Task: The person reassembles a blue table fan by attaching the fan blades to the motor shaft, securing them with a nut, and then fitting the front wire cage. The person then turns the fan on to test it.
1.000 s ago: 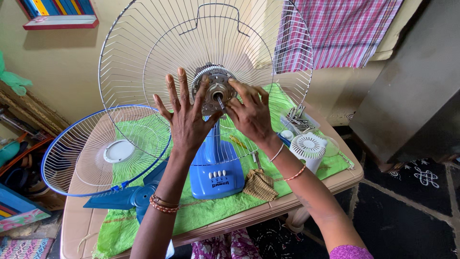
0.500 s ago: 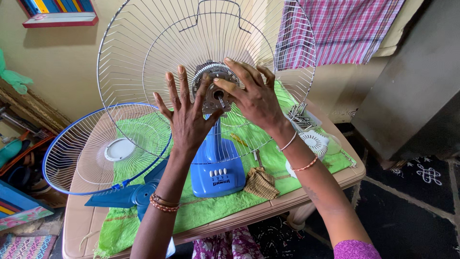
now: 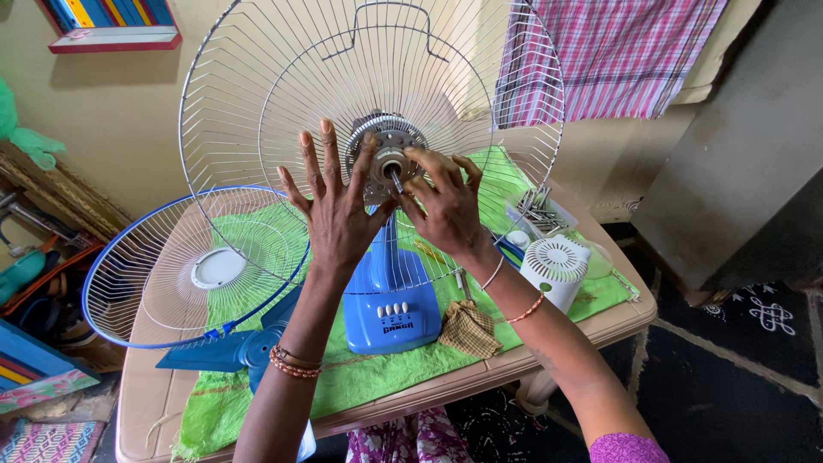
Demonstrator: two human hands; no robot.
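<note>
Yellow-painted wall at back w/ a pink-and-white checked cloth [image 3: 617, 51] hanging upper right & a red-edged shelf [image 3: 111, 34] upper left; in front stands a beige plastic table [image 3: 146, 403] covered w/ a bright green cloth [image 3: 377, 377]. Blue plastic fan base w/ white push buttons [image 3: 390, 313] stands upright mid-table, carrying a round silver wire rear guard [image 3: 257, 103] tilted toward the camera, w/ a silver metal motor hub & bare shaft [image 3: 387, 159] at its centre. Left hand [image 3: 336, 214] is spread flat, fingers apart, palm pressed on the wires just left of the hub, holding nothing. Right hand [image 3: 446, 210] sits just right of the hub, fingers bunched together w/ the tips touching the hub's rim beside the shaft; can't tell if they pinch a small part. Bangles on both wrists. Blue-rimmed wire front guard w/ white centre disc [image 3: 193, 270] lies on the table's left side, overhanging the edge, its rim behind the rear guard's lower arc. Blue plastic fan blade [image 3: 231, 347] lies at front left, partly under the left forearm. Small brown checked cloth [image 3: 467, 330] lies just right of the base. White round vented part [image 3: 557, 261] stands on the right, near a clear tray of metal bits [image 3: 540, 210]. Dark patterned floor [image 3: 729, 386] lower right.
</note>
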